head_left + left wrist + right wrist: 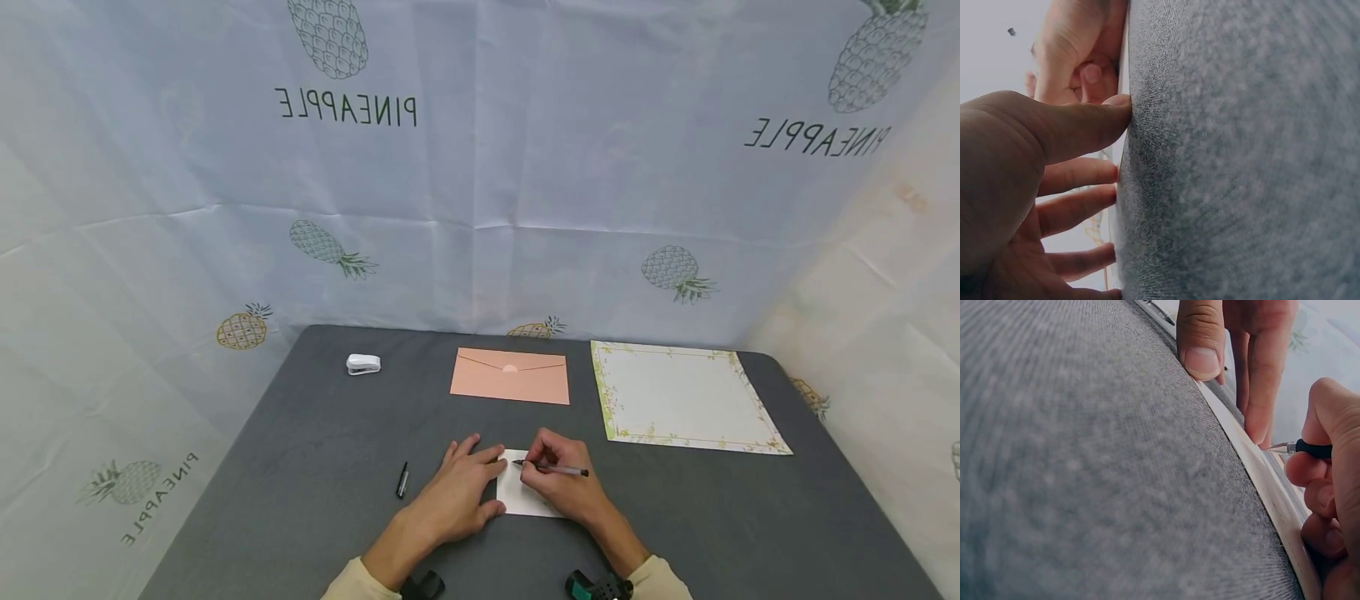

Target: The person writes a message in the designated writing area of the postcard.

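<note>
Makeshift recording booth, pineapple-print sheets (480, 167) hung behind grey table (315, 467)

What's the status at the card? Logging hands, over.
Left hand flat, pressing small white card. Right hand grips black-tipped pen, tip on card. Black pen cap lies left, clear.

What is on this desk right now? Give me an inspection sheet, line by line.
Surface: grey table, felt-like weave in the wrist views.
Job's things: small white card lying flat; pen with its tip over the card.
Clutter: pen cap left of the hands; white stapler; pink envelope, flap closed; bordered letter sheet.
Hands: left hand flat, fingers straight, pressing the card's left edge; right hand gripping the pen.
Cables: nothing seen.
Surroundings: pale pineapple-print sheet draped behind and beside the table; wrist cameras on both forearms.
</note>
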`<act>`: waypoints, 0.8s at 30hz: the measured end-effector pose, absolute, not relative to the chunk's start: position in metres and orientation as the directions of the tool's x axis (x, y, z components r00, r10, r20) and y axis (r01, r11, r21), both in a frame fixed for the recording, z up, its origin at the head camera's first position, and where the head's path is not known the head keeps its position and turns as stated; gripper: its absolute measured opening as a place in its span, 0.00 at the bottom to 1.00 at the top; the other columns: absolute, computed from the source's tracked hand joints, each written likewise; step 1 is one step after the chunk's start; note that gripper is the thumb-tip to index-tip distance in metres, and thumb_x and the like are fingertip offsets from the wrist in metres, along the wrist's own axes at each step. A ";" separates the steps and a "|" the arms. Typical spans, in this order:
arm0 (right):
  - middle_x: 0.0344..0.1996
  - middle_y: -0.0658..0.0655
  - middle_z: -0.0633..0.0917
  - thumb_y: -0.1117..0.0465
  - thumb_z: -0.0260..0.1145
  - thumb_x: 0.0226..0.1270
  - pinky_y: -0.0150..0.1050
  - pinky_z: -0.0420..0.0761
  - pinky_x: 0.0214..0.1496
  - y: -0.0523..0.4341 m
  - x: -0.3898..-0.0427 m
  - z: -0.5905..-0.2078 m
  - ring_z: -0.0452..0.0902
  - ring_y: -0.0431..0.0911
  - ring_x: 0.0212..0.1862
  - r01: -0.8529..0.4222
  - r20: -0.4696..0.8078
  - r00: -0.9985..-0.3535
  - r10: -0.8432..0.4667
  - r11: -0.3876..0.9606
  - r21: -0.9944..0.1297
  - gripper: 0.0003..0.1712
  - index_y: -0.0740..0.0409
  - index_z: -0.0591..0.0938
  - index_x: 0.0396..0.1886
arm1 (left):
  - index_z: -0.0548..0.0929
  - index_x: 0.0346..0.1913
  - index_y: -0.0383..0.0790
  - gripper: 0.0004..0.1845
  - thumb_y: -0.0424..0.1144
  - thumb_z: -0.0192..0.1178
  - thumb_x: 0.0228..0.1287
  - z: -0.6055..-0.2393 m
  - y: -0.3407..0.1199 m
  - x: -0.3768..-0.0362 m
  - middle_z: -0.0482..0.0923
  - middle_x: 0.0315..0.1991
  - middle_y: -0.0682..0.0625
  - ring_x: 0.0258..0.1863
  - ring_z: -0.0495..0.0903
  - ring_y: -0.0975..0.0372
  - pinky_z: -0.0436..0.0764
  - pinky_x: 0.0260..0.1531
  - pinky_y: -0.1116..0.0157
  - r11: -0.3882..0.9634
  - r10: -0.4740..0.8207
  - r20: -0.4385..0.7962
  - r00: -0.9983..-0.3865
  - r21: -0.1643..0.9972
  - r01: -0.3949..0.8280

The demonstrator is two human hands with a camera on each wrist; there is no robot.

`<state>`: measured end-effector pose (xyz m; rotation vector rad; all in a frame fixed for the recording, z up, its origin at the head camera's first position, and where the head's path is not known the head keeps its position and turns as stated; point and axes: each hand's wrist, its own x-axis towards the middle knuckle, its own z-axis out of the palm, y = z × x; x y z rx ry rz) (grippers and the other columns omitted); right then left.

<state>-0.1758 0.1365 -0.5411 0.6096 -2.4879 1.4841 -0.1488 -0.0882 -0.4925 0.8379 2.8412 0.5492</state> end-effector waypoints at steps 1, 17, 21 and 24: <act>0.22 0.38 0.81 0.71 0.74 0.58 0.28 0.68 0.26 0.136 -0.176 -0.542 0.70 0.32 0.23 -0.437 0.359 -0.898 -0.254 0.417 -0.797 0.18 0.41 0.82 0.29 | 0.87 0.70 0.42 0.31 0.49 0.79 0.66 -0.492 -0.088 -0.149 0.79 0.76 0.48 0.79 0.71 0.38 0.70 0.74 0.29 0.780 0.545 -0.021 -0.838 0.378 0.498; 0.20 0.35 0.77 0.71 0.74 0.55 0.27 0.63 0.26 0.134 -0.176 -0.540 0.67 0.31 0.23 -0.464 0.378 -0.885 -0.272 0.452 -0.761 0.18 0.41 0.80 0.27 | 0.87 0.70 0.43 0.31 0.49 0.78 0.67 -0.489 -0.087 -0.147 0.79 0.76 0.48 0.79 0.71 0.39 0.70 0.74 0.29 0.790 0.538 -0.041 -0.842 0.372 0.487; 0.20 0.35 0.77 0.71 0.74 0.54 0.27 0.63 0.25 0.135 -0.176 -0.541 0.67 0.31 0.23 -0.461 0.379 -0.887 -0.265 0.460 -0.759 0.19 0.40 0.80 0.26 | 0.86 0.70 0.43 0.31 0.50 0.78 0.67 -0.489 -0.087 -0.147 0.79 0.77 0.48 0.80 0.71 0.39 0.69 0.75 0.30 0.794 0.535 -0.049 -0.844 0.372 0.481; 0.20 0.35 0.77 0.71 0.74 0.54 0.27 0.63 0.25 0.135 -0.176 -0.540 0.68 0.31 0.22 -0.462 0.379 -0.887 -0.266 0.457 -0.760 0.20 0.38 0.80 0.27 | 0.86 0.70 0.43 0.31 0.50 0.78 0.67 -0.489 -0.087 -0.147 0.79 0.77 0.48 0.80 0.71 0.39 0.70 0.75 0.30 0.795 0.532 -0.045 -0.845 0.371 0.481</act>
